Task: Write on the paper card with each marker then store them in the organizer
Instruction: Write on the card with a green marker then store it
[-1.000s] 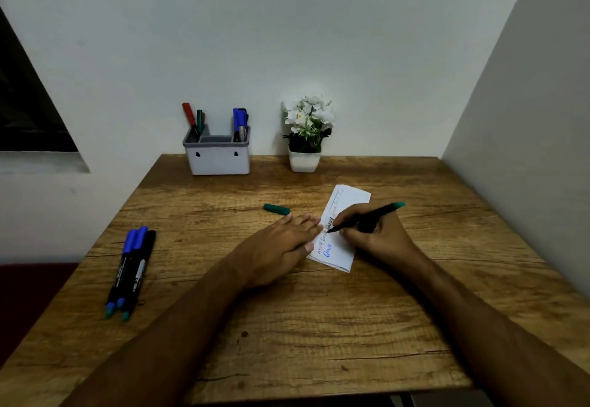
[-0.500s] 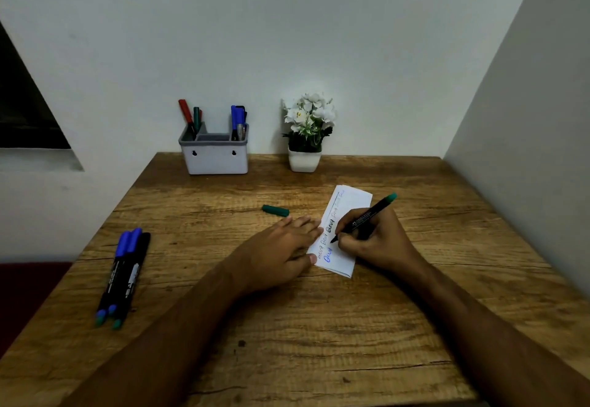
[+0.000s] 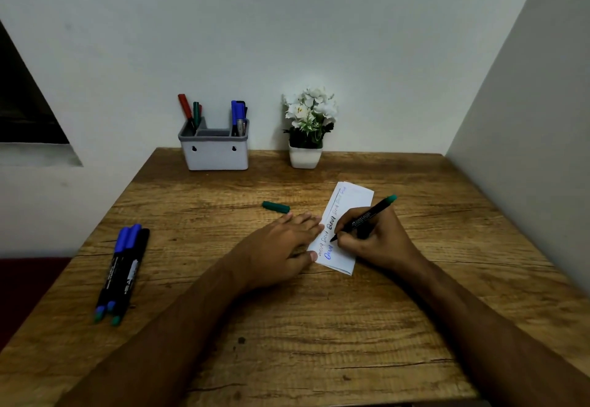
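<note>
A white paper card (image 3: 349,202) with several written words lies on the wooden table (image 3: 287,326). My right hand (image 3: 373,240) grips an uncapped black marker (image 3: 367,215) with a green end, its tip on the card. My left hand (image 3: 281,247) lies flat with its fingertips pressing the card's left edge. The green cap (image 3: 276,206) lies on the table just beyond my left hand. Three capped markers (image 3: 123,272) lie side by side at the left. The grey organizer (image 3: 214,154) at the back holds several markers.
A white pot of white flowers (image 3: 306,132) stands to the right of the organizer, against the back wall. A side wall (image 3: 526,119) closes off the table's right edge. A dark window opening (image 3: 22,103) is at the far left.
My right hand has shifted down the card and tilted the marker more upright, its tip now lower on the paper. My left hand stays on the card's edge. The view has drifted slightly.
</note>
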The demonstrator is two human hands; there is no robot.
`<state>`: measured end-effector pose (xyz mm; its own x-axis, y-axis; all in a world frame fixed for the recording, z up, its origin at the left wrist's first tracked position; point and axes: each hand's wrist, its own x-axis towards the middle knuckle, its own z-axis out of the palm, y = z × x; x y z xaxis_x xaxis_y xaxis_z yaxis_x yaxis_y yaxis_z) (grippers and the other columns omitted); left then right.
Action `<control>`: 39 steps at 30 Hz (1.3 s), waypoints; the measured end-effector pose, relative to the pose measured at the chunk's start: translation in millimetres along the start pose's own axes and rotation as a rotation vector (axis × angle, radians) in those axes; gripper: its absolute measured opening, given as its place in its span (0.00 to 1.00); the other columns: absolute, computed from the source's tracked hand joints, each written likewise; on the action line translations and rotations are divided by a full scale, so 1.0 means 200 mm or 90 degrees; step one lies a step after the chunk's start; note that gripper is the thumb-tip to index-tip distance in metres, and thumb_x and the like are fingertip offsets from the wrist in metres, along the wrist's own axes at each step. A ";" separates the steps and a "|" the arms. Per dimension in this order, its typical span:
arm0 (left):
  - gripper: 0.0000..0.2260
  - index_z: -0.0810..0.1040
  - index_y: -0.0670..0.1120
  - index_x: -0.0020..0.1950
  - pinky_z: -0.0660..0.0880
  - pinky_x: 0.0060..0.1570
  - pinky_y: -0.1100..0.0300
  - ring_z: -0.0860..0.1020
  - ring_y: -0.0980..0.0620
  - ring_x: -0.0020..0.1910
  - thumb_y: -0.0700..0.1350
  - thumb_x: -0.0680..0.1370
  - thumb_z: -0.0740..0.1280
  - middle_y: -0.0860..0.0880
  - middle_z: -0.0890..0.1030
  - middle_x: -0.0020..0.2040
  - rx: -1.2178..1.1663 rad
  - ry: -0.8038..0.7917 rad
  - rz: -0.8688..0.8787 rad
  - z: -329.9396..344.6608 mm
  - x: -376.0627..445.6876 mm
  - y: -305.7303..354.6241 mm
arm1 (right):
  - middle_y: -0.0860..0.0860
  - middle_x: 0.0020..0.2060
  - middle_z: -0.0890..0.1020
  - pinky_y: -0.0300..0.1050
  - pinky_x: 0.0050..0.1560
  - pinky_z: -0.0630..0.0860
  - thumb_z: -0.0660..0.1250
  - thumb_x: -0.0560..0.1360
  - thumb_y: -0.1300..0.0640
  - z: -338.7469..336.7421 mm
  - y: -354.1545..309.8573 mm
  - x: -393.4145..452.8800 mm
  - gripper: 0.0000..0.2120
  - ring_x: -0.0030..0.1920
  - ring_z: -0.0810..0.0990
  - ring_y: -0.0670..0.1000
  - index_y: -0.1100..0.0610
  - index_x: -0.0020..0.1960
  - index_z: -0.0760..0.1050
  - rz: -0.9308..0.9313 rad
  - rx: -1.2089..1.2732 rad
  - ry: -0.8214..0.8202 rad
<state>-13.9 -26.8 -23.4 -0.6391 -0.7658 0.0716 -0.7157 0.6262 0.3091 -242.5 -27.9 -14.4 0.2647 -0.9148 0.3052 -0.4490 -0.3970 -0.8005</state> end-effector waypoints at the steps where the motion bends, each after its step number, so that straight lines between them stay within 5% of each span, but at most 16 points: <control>1: 0.27 0.56 0.51 0.80 0.42 0.77 0.61 0.47 0.60 0.79 0.54 0.83 0.57 0.54 0.53 0.81 0.000 0.002 0.000 0.00 0.00 0.00 | 0.50 0.39 0.87 0.57 0.44 0.83 0.75 0.70 0.68 0.00 0.00 0.00 0.07 0.42 0.86 0.54 0.56 0.42 0.85 -0.001 -0.005 0.000; 13: 0.27 0.55 0.51 0.81 0.42 0.78 0.59 0.47 0.59 0.79 0.54 0.83 0.57 0.54 0.52 0.81 -0.001 -0.011 -0.006 -0.01 0.00 0.01 | 0.49 0.37 0.86 0.45 0.39 0.80 0.75 0.70 0.68 0.00 0.01 0.02 0.07 0.40 0.85 0.49 0.56 0.40 0.85 0.007 -0.040 0.021; 24: 0.27 0.55 0.51 0.81 0.43 0.78 0.58 0.47 0.59 0.79 0.54 0.83 0.57 0.53 0.53 0.81 0.007 -0.004 -0.001 0.00 0.00 0.00 | 0.50 0.38 0.87 0.57 0.44 0.83 0.75 0.70 0.67 0.00 0.02 0.03 0.06 0.41 0.86 0.52 0.56 0.40 0.84 0.021 -0.055 0.036; 39: 0.27 0.54 0.51 0.81 0.42 0.77 0.60 0.47 0.58 0.79 0.54 0.83 0.57 0.53 0.52 0.81 0.010 -0.005 -0.004 0.00 0.00 0.00 | 0.50 0.39 0.87 0.51 0.42 0.84 0.75 0.72 0.66 0.01 0.02 0.03 0.05 0.41 0.86 0.52 0.56 0.42 0.85 0.047 -0.044 0.057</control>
<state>-14.0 -27.8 -23.7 -0.6373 -0.7681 0.0617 -0.7237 0.6241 0.2947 -241.1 -34.6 -16.0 0.1534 -0.9434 0.2940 -0.5231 -0.3299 -0.7858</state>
